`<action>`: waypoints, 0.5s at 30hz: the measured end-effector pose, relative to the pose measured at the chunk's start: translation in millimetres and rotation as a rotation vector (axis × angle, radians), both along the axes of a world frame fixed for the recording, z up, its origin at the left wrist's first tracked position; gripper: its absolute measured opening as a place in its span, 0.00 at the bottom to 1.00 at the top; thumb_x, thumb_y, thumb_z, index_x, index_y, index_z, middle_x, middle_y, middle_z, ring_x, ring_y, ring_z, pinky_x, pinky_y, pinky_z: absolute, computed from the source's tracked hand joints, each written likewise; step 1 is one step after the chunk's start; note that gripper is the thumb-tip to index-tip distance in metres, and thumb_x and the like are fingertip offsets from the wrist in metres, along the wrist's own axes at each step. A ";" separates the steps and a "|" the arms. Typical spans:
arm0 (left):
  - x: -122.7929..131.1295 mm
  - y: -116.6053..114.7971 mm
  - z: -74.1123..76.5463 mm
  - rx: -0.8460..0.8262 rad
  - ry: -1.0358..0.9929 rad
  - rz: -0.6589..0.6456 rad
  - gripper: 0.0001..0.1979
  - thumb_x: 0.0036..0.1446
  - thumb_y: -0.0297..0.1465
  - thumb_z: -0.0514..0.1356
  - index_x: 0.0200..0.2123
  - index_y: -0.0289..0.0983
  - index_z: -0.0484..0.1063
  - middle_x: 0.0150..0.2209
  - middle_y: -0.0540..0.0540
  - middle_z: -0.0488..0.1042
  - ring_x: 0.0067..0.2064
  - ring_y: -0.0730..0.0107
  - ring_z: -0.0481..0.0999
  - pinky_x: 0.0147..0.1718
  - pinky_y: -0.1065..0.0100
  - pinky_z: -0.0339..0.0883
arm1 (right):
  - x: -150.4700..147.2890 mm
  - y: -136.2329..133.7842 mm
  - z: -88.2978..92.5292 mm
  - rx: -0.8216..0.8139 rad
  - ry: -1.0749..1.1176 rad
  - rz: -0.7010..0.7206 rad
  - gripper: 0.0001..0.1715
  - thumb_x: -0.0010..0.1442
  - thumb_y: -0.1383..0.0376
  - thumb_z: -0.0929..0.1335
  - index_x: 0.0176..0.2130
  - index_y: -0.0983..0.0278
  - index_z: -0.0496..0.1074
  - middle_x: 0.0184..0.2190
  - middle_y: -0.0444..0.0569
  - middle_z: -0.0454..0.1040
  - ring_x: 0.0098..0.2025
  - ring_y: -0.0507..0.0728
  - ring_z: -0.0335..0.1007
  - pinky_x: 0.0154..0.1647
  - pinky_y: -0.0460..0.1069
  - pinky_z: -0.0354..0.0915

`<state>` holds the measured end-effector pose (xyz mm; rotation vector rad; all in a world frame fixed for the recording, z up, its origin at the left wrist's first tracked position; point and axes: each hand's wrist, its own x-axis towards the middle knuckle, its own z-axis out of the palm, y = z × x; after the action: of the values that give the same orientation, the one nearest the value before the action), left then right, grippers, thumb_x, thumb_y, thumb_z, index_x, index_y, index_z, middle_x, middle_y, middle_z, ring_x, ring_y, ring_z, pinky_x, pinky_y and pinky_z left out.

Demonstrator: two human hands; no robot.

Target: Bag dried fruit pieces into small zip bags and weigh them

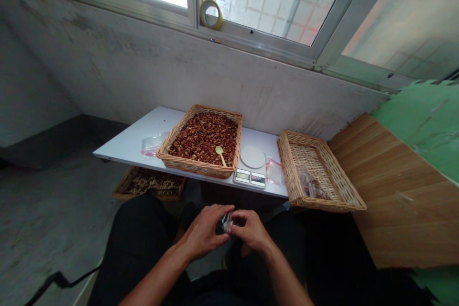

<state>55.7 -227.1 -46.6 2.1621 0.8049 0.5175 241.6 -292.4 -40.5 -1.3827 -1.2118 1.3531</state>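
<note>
Above my lap, a small clear plastic bag is held between my two hands. My left hand grips it from one side, with fingers and thumb curled around it. On the other side, the fingertips of my right hand pinch the bag. Its contents, if any, cannot be made out. Beyond my hands stands a wicker basket filled with reddish-brown dried pieces, and a pale yellow spoon lies on top of them. A white digital kitchen scale with a round plate sits right of that basket.
A second wicker basket on the right contains filled clear bags. Flat zip bags lie beside the scale, more plastic bags at left. Under the white table is another tray. A tape roll stands on the windowsill.
</note>
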 end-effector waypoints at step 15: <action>4.4 2.3 -2.0 -0.088 -0.089 -0.008 0.25 0.50 0.40 0.72 0.52 0.43 0.76 0.49 0.45 0.80 0.50 0.58 0.78 0.51 0.61 0.68 | 3.9 -6.9 -22.0 -0.130 0.099 0.154 0.41 0.62 0.35 0.62 0.30 0.68 0.79 0.23 0.44 0.67 0.26 0.51 0.59 0.32 0.47 0.58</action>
<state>60.1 -224.7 -48.6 2.0460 0.7555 0.5599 245.5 -299.2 -62.6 -1.3163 -1.2020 1.6135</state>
